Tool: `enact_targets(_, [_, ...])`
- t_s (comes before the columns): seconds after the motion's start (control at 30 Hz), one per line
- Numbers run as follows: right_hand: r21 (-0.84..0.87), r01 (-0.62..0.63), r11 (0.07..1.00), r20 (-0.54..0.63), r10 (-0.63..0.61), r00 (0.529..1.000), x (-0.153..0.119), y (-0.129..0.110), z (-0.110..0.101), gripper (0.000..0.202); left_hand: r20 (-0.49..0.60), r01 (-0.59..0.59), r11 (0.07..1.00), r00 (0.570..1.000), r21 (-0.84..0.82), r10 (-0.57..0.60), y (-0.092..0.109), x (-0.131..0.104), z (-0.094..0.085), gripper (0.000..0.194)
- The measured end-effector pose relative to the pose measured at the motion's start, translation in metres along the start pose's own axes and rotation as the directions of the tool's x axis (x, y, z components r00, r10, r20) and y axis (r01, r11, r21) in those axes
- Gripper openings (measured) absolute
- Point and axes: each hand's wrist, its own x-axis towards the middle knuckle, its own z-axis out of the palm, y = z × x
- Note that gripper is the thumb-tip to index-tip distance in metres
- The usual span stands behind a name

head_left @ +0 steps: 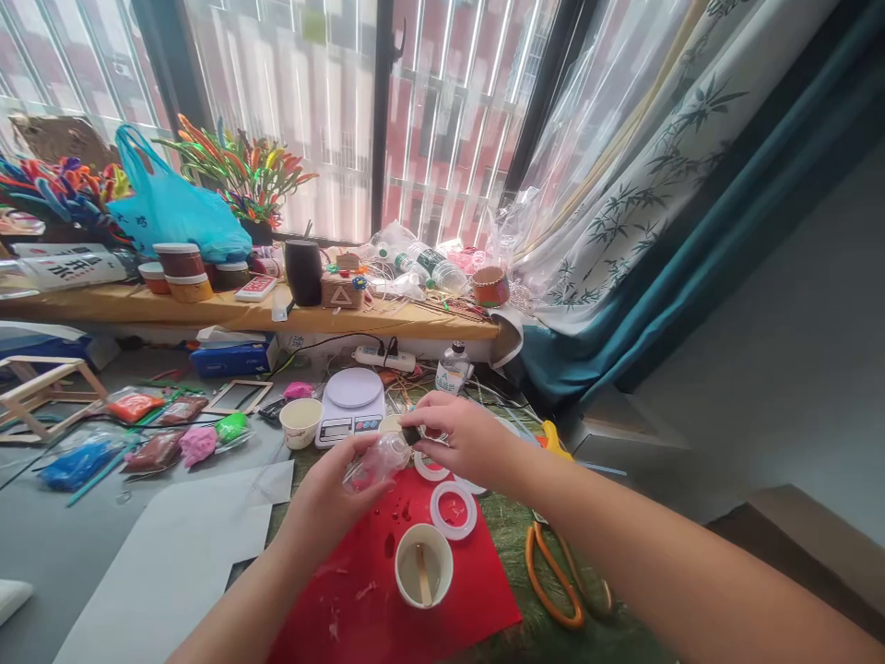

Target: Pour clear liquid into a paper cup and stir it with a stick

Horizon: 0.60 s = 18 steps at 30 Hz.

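Lidded jars (pixel 181 261) are stacked on a long sill (pixel 407 320) at left, near a blue bag (pixel 176 217). A paper cup (pixel 301 427) is set beside a white scale (pixel 351 408); its contents cannot be made out. In a second cup (pixel 407 604), pale liquid and a wooden stick (pixel 422 574) are held. A labelled bottle (pixel 451 376) is stood upright at the back.

Coloured packets (pixel 158 450) and white paper (pixel 183 544) are spread across a grey tabletop (pixel 28 526); a red sheet (pixel 477 590), white rings (pixel 454 510) and orange-handled shears (pixel 553 576) are laid on a green surface (pixel 508 544). The scene is backed by a window (pixel 463 111) and, at right, curtains (pixel 643 194).

A clear bottle (pixel 373 464), tilted above the red sheet, is gripped in the curled left hand (pixel 332 489). A black cap (pixel 410 434) is pinched at its mouth by the right hand (pixel 463 438), fingers drawn close; whether cap and mouth are touching cannot be told.
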Motion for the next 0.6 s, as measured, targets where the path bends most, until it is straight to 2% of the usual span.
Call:
enact_targets(0.07, [-0.107,0.09,0.99,0.054,-0.085,0.995,0.007,-0.001,0.0,0.03,-0.002,-0.012,1.0,1.0,-0.016,0.012,-0.005,-0.002,0.0,0.04])
enact_targets(0.17, [-0.251,0.252,0.935,0.238,-0.193,0.952,0.018,-0.009,-0.003,0.023,-0.007,-0.025,0.999,1.0,-0.027,0.025,-0.016,-0.005,-0.001,0.044])
enact_targets(0.23, [-0.313,0.285,0.906,0.342,-0.172,0.924,0.028,-0.018,-0.004,0.012,-0.007,-0.037,0.999,0.999,-0.031,0.037,-0.022,-0.007,-0.001,0.044])
enact_targets(0.27, [-0.344,0.256,0.903,0.364,-0.123,0.923,0.033,-0.022,-0.005,0.005,-0.011,-0.043,0.999,0.999,-0.032,0.043,-0.025,-0.008,-0.002,0.044])
enact_targets(0.3, [-0.378,0.201,0.904,0.372,-0.05,0.927,0.038,-0.026,-0.005,0.008,-0.014,-0.05,0.998,0.999,-0.034,0.049,-0.027,-0.008,-0.003,0.044])
enact_targets(0.37, [-0.441,0.062,0.896,0.36,0.113,0.926,0.045,-0.032,-0.004,0.034,-0.021,-0.064,0.997,0.998,-0.036,0.064,-0.031,-0.008,-0.005,0.044])
enact_targets(0.43, [-0.435,-0.014,0.9,0.312,0.165,0.936,0.048,-0.033,-0.004,0.044,-0.026,-0.069,0.997,0.997,-0.039,0.068,-0.032,-0.006,-0.008,0.045])
enact_targets(0.53, [-0.296,0.08,0.952,0.289,0.009,0.957,0.046,-0.029,-0.006,0.033,-0.036,-0.035,0.998,0.999,-0.05,0.034,-0.034,-0.003,-0.013,0.048])
enact_targets(0.6, [-0.253,0.164,0.953,0.331,-0.074,0.941,0.044,-0.026,-0.008,0.03,-0.026,-0.017,0.998,1.0,-0.066,0.016,-0.034,-0.002,-0.015,0.05])
